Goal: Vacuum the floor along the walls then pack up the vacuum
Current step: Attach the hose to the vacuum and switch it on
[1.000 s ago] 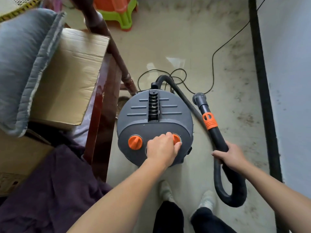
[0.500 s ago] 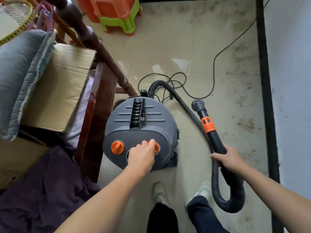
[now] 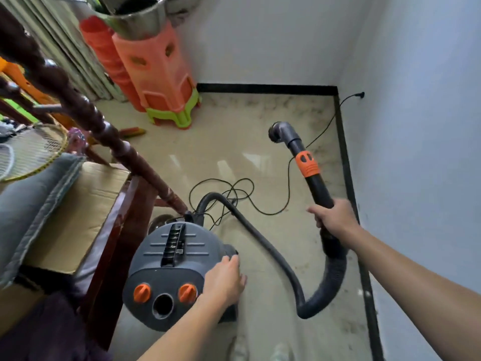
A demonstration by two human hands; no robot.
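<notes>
A grey canister vacuum [image 3: 171, 267] with two orange knobs stands on the tiled floor beside a wooden bed frame. My left hand [image 3: 223, 281] rests on the vacuum's right side, fingers spread, holding nothing. My right hand [image 3: 334, 217] grips the black hose handle [image 3: 318, 190], which carries an orange collar. Its bent nozzle end [image 3: 279, 131] is raised off the floor and points to the far left. The ribbed hose [image 3: 270, 254] loops from the back of the vacuum down under my right hand.
The black power cord [image 3: 287, 183] lies coiled behind the vacuum and runs to a wall socket [image 3: 360, 95]. Stacked orange and green stools [image 3: 158, 82] stand far left. White walls with black skirting [image 3: 348, 178] close the right and far sides. A cardboard box [image 3: 75, 217] sits on the bed.
My left hand has left the right orange knob and moved to the vacuum's side. My right hand has lifted the hose handle so the nozzle points up and away. My view has tilted up.
</notes>
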